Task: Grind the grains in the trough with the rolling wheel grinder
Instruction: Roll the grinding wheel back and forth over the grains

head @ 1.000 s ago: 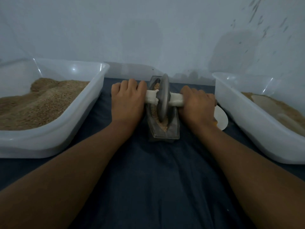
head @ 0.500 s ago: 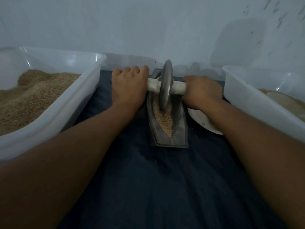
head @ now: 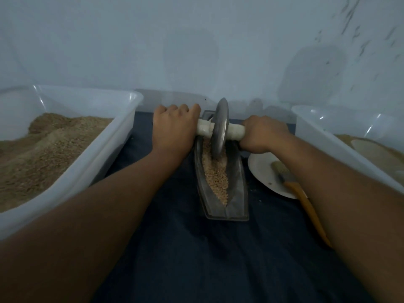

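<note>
Wheel [head: 220,127]: heavy, rigid metal disc on pale axle [head: 237,131], upright at trough's [head: 238,182] far end over loose grains [head: 216,176]; left hand [head: 173,130] and right hand [head: 263,133] grip the axle ends, likely the best hold.

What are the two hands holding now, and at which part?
Both hold the rolling wheel grinder by its white axle handle: the left hand grips the left end, the right hand the right end.

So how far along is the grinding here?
Done: grains loaded in the trough. In hand: left hand and right hand grip the axle, wheel at the far end. Left: near-end grains look whole and coarse.
</note>
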A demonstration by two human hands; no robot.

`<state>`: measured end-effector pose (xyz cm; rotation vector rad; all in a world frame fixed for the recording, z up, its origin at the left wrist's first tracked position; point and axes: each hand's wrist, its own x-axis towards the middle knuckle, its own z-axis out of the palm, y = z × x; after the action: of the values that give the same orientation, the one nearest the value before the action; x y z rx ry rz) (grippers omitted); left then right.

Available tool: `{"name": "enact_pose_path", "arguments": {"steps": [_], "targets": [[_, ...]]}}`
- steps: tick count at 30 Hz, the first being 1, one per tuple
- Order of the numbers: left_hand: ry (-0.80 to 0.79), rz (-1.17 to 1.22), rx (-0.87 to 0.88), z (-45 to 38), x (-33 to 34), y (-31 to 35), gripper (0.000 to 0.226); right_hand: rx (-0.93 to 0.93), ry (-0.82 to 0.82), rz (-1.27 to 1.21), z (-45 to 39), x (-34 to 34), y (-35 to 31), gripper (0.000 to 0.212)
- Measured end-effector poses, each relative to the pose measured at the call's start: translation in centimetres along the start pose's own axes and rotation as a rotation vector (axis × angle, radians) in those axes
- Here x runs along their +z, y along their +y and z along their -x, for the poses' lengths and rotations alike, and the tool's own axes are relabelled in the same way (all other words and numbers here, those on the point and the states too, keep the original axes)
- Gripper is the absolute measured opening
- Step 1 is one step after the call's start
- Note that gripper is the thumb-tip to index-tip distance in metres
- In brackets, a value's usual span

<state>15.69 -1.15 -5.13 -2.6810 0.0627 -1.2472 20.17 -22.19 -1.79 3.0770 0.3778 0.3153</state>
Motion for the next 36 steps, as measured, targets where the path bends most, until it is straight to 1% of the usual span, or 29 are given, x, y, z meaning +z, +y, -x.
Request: {"name": "enact_pose_path", "arguments": {"steps": [4,9,16,21,24,28,32,36], "targets": [[0.004,0.002,-0.009,0.9,-0.6,0.2,0.007,0.013,0.08,0.009,1.1,0.6,-0.1,0.028],[0.04,-0.011,-0.029,2.7,-1.6,0.5,0.006,0.024,0.324,0.01,3.8,1.9,-0.8,0.013],[0.119,-0.004,-0.043,5.7,-3.5,0.8,0.008,-0.041,0.545,-0.008,7.5,2.7,-1.4,0.012],[0.121,0.025,-0.045,6.6,-4.8,0.9,0.009,-0.032,0.661,-0.039,9.9,2.7,-1.7,0.01],[0.079,0.048,-0.05,7.2,-5.4,0.7,0.015,-0.05,0.696,-0.053,10.7,2.7,-2.0,0.013],[0.015,0.05,-0.012,7.2,-6.2,0.2,0.025,-0.079,0.71,-0.067,10.8,2.6,-1.7,0.014],[0.016,0.036,0.017,7.2,-6.7,0.2,0.026,-0.089,0.764,-0.111,11.0,3.2,-1.8,0.006],[0.029,0.006,0.015,7.2,-6.3,0.3,0.026,-0.056,0.795,-0.087,10.7,3.6,-1.8,0.009]]}}
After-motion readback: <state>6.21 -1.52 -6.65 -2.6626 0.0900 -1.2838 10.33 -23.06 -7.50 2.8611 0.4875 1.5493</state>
